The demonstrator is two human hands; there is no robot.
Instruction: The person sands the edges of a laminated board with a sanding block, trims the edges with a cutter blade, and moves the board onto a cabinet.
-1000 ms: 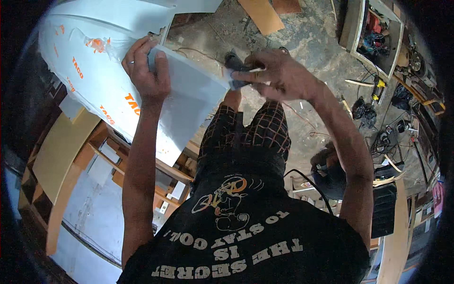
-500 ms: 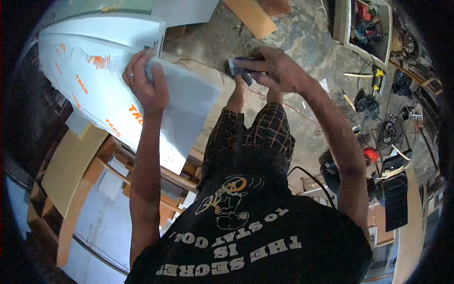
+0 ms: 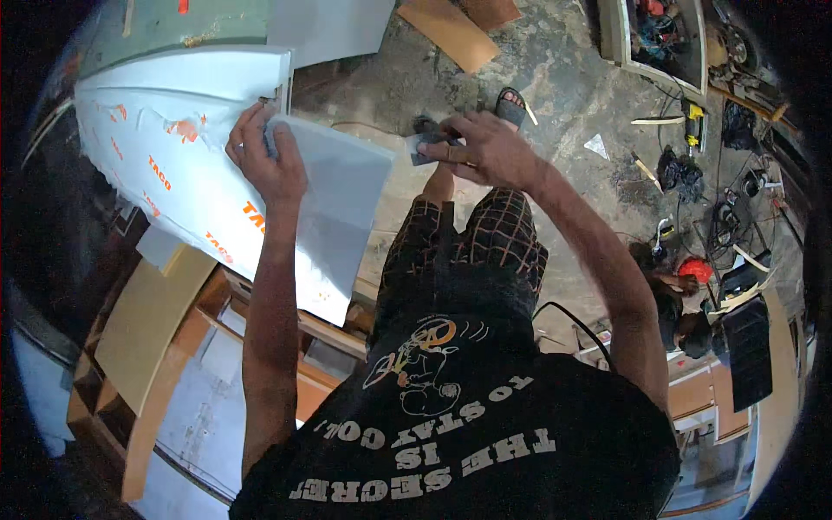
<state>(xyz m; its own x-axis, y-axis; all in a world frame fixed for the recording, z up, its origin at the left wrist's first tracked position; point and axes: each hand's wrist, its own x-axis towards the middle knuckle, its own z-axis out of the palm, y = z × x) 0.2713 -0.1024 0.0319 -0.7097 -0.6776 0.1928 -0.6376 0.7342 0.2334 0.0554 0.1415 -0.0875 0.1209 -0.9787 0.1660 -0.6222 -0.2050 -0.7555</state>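
My left hand (image 3: pixel 269 160) is closed at the corner of a pale grey panel (image 3: pixel 338 191), its fingers curled over the edge and its thumb apart on the face. Beside it lies a larger white sheet (image 3: pixel 173 156) with orange print and a torn, wrinkled patch. A small dark notch or fitting shows by the fingertips; I cannot make out which. My right hand (image 3: pixel 498 152), off the panel's right side, pinches a small flat grey piece (image 3: pixel 419 149) between thumb and fingers. Its exact kind is unclear.
Brown boards (image 3: pixel 455 35) lie on the stained concrete floor ahead. An open wooden cabinet (image 3: pixel 607 35) stands far right. Nearby are a yellow-and-black tool (image 3: pixel 693 126), black bags and cables. Another person (image 3: pixel 672 303) crouches at right beside a red object (image 3: pixel 694 269). Wooden framing (image 3: pixel 186 347) sits lower left.
My right hand has shifted slightly left and down with the grey piece, which has turned flatter. My left hand stays at the panel corner. A sandalled foot now shows beyond my right hand.
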